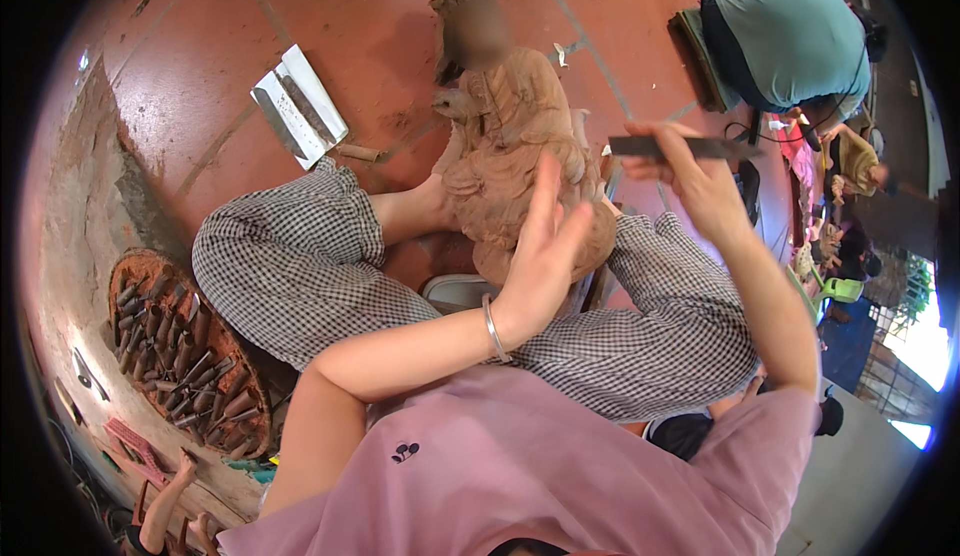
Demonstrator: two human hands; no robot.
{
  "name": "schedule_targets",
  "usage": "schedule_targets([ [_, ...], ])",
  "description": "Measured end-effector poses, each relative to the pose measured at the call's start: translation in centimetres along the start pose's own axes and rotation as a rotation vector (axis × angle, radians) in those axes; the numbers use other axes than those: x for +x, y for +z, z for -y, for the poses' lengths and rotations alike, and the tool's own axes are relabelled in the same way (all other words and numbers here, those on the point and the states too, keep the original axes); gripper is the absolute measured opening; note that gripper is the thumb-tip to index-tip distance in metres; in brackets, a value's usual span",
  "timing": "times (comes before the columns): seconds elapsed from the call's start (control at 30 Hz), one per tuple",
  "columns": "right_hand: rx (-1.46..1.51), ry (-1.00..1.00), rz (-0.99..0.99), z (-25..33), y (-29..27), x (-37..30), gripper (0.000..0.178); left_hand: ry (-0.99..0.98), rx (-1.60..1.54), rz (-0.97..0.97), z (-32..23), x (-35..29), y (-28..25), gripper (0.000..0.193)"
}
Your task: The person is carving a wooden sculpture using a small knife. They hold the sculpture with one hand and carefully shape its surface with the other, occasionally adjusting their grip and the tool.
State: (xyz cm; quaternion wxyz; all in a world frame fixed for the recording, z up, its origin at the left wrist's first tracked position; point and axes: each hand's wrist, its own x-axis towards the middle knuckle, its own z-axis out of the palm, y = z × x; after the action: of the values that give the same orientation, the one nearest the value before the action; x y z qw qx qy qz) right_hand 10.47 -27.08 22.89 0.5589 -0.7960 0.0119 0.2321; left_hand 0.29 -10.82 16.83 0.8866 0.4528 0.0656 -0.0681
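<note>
A brown carved statue [530, 106] of a seated figure stands between my legs, its top pointing away from me. My left hand [545, 261] is raised against the near right side of its base, fingers stretched out and holding nothing. Whether the palm touches the carving I cannot tell. To the right of the statue, my right hand [705, 186] grips a dark, flat, bar-shaped tool [735, 148], held roughly level and apart from the carving. The tool's exact kind does not show.
At my left, a round basket [262, 396] holds many dark carving tools. White paper [318, 106] with flat dark pieces lies on the red tiled floor [380, 6], beside a short brown stick [360, 153]. A person in a teal shirt [790, 41] crouches at far right.
</note>
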Motion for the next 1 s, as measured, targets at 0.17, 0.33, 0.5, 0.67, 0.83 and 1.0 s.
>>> schedule_targets([
  [0.17,-0.511,-0.063,0.320,1.8,-1.2,9.8,0.019,0.591,1.158,0.494,2.2,3.5,-3.1,0.053],
  [0.33,-0.688,-0.167,0.404,-1.3,0.0,16.2,0.017,0.831,1.487,0.516,5.0,4.8,-4.2,0.037],
  [0.5,-0.919,-0.513,0.385,-2.1,0.1,17.6,0.020,0.820,1.469,0.540,4.6,4.6,-4.5,0.037],
  [0.67,-0.982,-0.414,0.397,-2.1,1.2,17.5,0.021,0.828,1.446,0.545,4.4,4.8,-4.5,0.036],
  [0.83,-0.857,-0.085,0.366,0.8,1.9,19.0,0.018,0.843,1.439,0.517,4.8,4.7,-4.4,0.035],
  [1.0,-1.011,-0.522,0.353,-1.8,1.6,17.1,0.017,0.868,1.422,0.485,5.0,4.8,-4.6,0.033],
])
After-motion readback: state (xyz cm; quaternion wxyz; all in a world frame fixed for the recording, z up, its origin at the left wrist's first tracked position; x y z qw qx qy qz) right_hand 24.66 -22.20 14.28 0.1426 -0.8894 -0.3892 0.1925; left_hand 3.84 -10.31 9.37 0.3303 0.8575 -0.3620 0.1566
